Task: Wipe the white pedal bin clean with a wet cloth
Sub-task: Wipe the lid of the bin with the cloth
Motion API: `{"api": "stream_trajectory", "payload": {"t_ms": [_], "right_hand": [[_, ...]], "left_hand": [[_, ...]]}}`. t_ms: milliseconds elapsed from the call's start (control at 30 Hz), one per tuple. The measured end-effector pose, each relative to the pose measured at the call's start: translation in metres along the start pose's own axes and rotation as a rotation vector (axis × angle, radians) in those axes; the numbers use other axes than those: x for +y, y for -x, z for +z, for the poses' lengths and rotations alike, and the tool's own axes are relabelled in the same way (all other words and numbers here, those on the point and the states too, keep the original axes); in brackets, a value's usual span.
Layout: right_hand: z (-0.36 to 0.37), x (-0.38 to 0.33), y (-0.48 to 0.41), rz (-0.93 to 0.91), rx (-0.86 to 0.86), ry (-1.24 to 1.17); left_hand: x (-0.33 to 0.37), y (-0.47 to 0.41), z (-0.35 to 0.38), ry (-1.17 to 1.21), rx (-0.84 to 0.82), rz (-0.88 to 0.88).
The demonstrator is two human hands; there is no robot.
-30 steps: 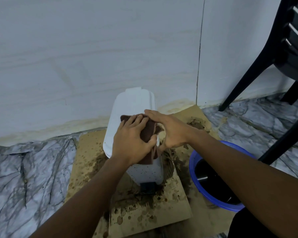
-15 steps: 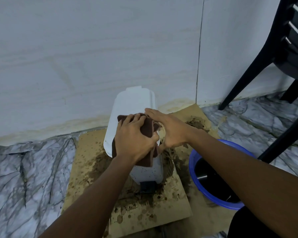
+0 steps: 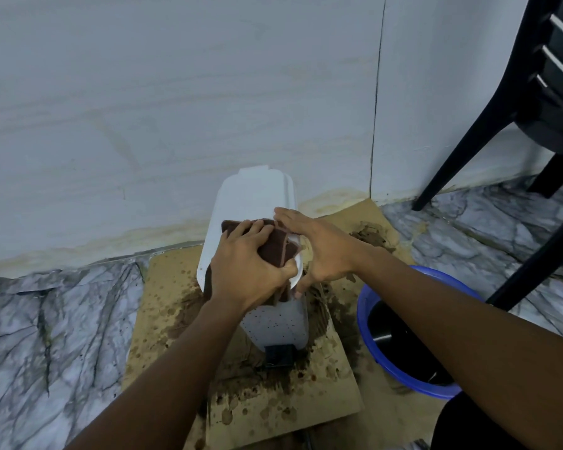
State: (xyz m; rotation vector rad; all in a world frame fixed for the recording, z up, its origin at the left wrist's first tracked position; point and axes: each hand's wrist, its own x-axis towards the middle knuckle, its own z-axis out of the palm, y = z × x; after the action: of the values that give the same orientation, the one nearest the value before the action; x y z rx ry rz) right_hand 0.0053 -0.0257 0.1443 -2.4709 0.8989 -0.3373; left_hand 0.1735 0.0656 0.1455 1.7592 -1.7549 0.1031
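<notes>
Standing upright on a stained sheet of cardboard (image 3: 173,306) close to the pale wall (image 3: 176,92): one white pedal bin (image 3: 254,203), lid closed, front face flecked with dark specks, black pedal (image 3: 278,355) at its base nearest the camera. Item on the lid: one brown cloth (image 3: 277,245), folded and bunched, draped over the near end of the lid and hanging partly down the bin's front. Left hand (image 3: 246,271): laid on top of the cloth, fingers curled over it and thumb wrapped round its right edge, gripping it against the lid. Right hand (image 3: 325,251): fingers extended and held together, flat against the lid's right rim, fingertips touching the cloth's far corner, thumb pointing down beside the bin's side; nothing enclosed in it. Cardboard: wet brown splashes and mud patches around the bin's foot and to its right. To the right of the bin, partly behind the right forearm: one blue plastic basin (image 3: 403,378), dark inside. Floor: grey marble-pattern covering (image 3: 46,336). Upper right: one black plastic chair (image 3: 553,92), legs reaching the floor near the wall.
</notes>
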Motion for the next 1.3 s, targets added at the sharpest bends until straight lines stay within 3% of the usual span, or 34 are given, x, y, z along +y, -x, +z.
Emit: {"api": "stream_trajectory", "payload": {"t_ms": [100, 267, 400, 633, 867, 1300], "right_hand": [[0.0, 0.001, 0.0, -0.011, 0.005, -0.017], [0.0, -0.004, 0.0, -0.011, 0.009, 0.043], [0.005, -0.014, -0.003, -0.056, 0.033, 0.184], [0.02, -0.03, -0.007, -0.072, 0.053, 0.189], [0.002, -0.017, -0.016, 0.01, 0.148, 0.028], [0.013, -0.025, -0.004, -0.039, 0.078, 0.173]], "left_hand": [[0.0, -0.005, 0.002, -0.003, -0.034, -0.012], [-0.062, 0.013, -0.023, -0.126, -0.289, 0.21], [-0.093, 0.027, -0.032, -0.103, -0.21, 0.127], [-0.055, 0.024, 0.001, -0.1, -0.006, 0.141], [-0.059, -0.008, -0.002, -0.114, -0.07, 0.199], [-0.09, 0.031, -0.008, -0.033, -0.124, 0.321]]}}
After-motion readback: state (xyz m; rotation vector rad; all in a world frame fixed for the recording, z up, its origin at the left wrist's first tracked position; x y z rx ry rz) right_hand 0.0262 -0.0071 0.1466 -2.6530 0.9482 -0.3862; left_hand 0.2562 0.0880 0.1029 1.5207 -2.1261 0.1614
